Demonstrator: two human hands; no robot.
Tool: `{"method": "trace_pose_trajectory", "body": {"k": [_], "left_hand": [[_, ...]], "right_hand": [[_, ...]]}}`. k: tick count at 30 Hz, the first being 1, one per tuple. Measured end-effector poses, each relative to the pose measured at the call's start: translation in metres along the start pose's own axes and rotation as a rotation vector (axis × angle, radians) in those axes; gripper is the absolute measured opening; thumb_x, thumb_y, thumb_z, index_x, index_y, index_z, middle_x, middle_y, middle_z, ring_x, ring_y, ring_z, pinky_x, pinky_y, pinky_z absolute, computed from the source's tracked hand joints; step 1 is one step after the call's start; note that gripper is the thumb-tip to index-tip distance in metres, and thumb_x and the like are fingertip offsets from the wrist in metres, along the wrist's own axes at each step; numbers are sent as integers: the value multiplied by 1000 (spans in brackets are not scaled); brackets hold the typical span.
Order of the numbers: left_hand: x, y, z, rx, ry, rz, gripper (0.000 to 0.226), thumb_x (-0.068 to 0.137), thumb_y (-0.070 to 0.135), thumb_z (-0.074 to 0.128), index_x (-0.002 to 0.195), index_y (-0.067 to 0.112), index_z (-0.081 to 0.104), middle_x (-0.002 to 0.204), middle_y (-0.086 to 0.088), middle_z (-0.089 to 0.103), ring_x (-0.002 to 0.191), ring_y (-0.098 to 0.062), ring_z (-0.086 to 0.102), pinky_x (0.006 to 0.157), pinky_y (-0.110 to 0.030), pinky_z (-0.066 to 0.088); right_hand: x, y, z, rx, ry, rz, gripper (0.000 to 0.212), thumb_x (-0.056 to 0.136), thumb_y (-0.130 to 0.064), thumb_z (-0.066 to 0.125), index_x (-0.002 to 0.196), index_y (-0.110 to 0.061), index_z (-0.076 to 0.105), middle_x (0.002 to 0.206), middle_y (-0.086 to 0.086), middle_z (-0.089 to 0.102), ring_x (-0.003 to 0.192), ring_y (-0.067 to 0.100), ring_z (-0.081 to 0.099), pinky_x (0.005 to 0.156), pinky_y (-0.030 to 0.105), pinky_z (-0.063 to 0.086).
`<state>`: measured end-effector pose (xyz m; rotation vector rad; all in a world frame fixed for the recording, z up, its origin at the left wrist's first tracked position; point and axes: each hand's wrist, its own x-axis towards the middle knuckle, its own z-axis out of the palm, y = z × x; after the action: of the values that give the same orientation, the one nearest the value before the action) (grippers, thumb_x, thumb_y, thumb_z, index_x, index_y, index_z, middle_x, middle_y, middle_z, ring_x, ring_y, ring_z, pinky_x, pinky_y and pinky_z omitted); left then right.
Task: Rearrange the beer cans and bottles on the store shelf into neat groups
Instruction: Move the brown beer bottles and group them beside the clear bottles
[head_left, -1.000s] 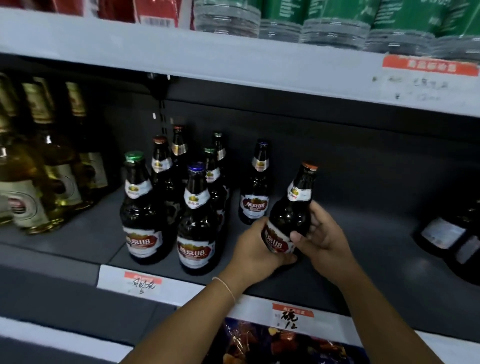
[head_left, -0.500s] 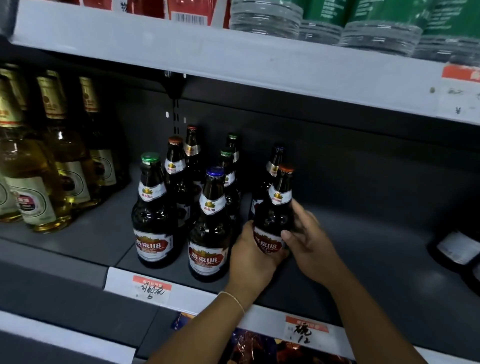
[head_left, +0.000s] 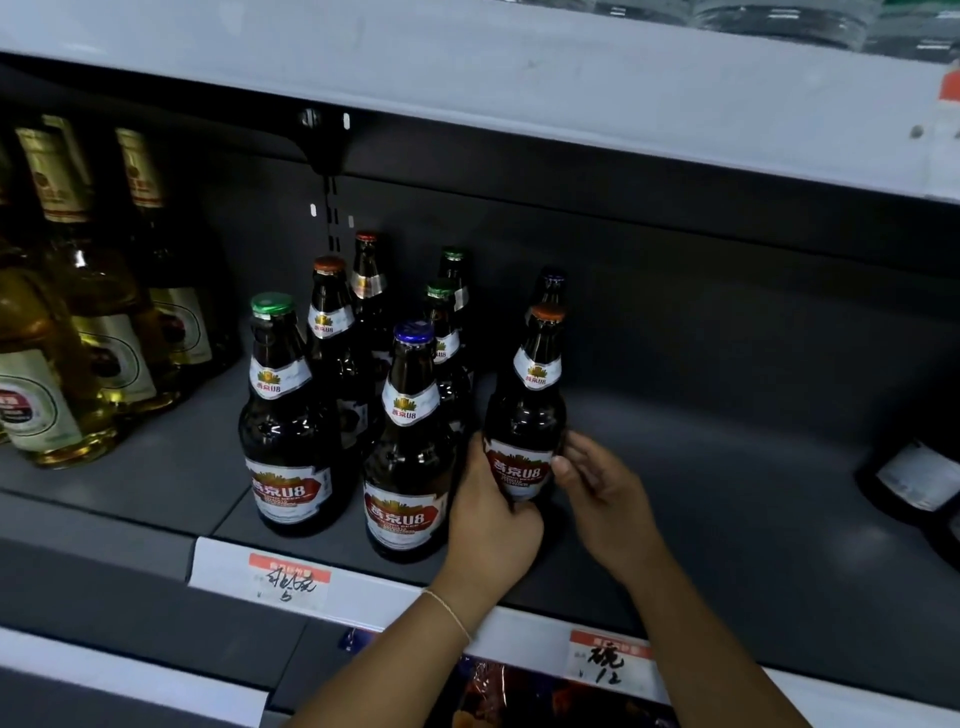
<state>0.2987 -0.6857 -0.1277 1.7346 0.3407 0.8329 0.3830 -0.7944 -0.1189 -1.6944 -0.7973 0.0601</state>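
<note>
1. We take the blue-capped bottle (head_left: 408, 447) at the shelf front as our landmark; it stands upright on the grey shelf (head_left: 727, 493), label facing us
2. Just right of the landmark stands the orange-capped bottle (head_left: 530, 410), upright, its base hidden behind the hands
3. The left hand (head_left: 491, 519) wraps the lower body of the orange-capped bottle from the landmark side, fingers curled round the glass below the label
4. The right hand (head_left: 608, 499) sits on the far side of that bottle from the landmark; its thumb touches the label edge and its fingers curve loosely toward the glass. We cannot tell whether those fingers grip or merely rest
5. Left of the landmark stands a green-capped bottle (head_left: 283, 415), close beside it, also at the shelf front
6. Behind the landmark stand further dark bottles (head_left: 363, 312) in tight rows, caps orange, green and dark
7. Well left of the landmark stand pale golden bottles (head_left: 47, 374) in their own cluster
8. Well right of the landmark, at the frame edge, a dark bottle with a white label (head_left: 914, 478) is partly visible
9. Below the landmark, on the shelf edge, sit two handwritten price tags (head_left: 288, 579)
</note>
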Motion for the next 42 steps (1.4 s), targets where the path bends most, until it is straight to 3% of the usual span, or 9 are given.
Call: {"method": "trace_pose_trajectory", "body": {"k": [5, 11, 16, 22, 29, 34, 37, 39, 42], "left_hand": [[-1, 0, -2, -42, -12, -2, 61, 68, 7, 51, 128, 16, 49, 115, 6, 62, 112, 9, 53, 97, -8, 37], [0, 2, -1, -25, -6, 18, 61, 69, 5, 50, 129, 14, 48, 114, 10, 60, 111, 14, 50, 99, -7, 36], [0, 1, 0, 34, -5, 24, 64, 72, 13, 51, 135, 9, 45, 125, -2, 59, 120, -3, 51, 108, -21, 36], [0, -1, -1, 106, -13, -32, 78, 71, 17, 46, 146, 2, 31, 139, -10, 50, 133, -16, 42, 116, -26, 26], [1, -2, -2, 71, -48, -83, 82, 71, 17, 47, 149, 6, 26, 143, -8, 48, 136, -14, 39, 117, -35, 28], [1, 1, -2, 55, -54, -72, 80, 69, 12, 46, 147, 9, 30, 137, -5, 52, 131, -11, 44, 115, -25, 30], [0, 2, -1, 106, -45, -69, 77, 73, 7, 50, 147, 6, 29, 137, -7, 50, 127, -6, 43, 109, -10, 25], [-5, 7, -1, 197, -62, -51, 80, 76, -1, 51, 150, 2, 19, 147, -15, 38, 136, -13, 34, 111, -9, 18], [-22, 18, -1, 323, -140, 4, 89, 79, -3, 49, 151, -1, -4, 160, -15, -1, 148, -15, -3, 121, -24, 6]], "right_hand": [[-1, 2, 2, 35, 4, 14, 34, 96, -6, 59, 115, -34, 61, 115, -16, 68, 110, -4, 63, 93, 12, 47], [-3, 6, -2, -23, -49, 17, 38, 99, -8, 54, 137, -10, 56, 128, -5, 66, 120, -1, 58, 104, 16, 43], [-6, 4, -1, -13, -112, 16, 43, 100, -9, 52, 142, -13, 49, 131, -9, 64, 124, -2, 56, 103, 13, 41], [-5, 3, 3, 20, -110, 53, 45, 98, -5, 55, 135, -30, 47, 129, -20, 60, 123, -4, 55, 102, 11, 40], [-5, 3, 3, 53, -106, 70, 53, 93, -1, 62, 132, -35, 46, 131, -18, 59, 123, -4, 55, 101, 11, 41], [-4, 9, 4, 58, -116, 72, 58, 92, -1, 64, 138, -30, 44, 135, -12, 59, 127, 1, 54, 106, 17, 41], [-5, 10, 4, 50, -117, 70, 57, 93, -2, 63, 143, -22, 44, 137, -7, 59, 128, 4, 54, 109, 22, 40], [-5, 8, 4, 45, -108, 58, 54, 94, -2, 60, 143, -17, 45, 137, -5, 60, 129, 6, 54, 110, 25, 41], [-5, 4, 0, 67, -52, 49, 45, 98, -4, 55, 142, -14, 48, 133, -6, 63, 125, 5, 57, 108, 25, 43]]}}
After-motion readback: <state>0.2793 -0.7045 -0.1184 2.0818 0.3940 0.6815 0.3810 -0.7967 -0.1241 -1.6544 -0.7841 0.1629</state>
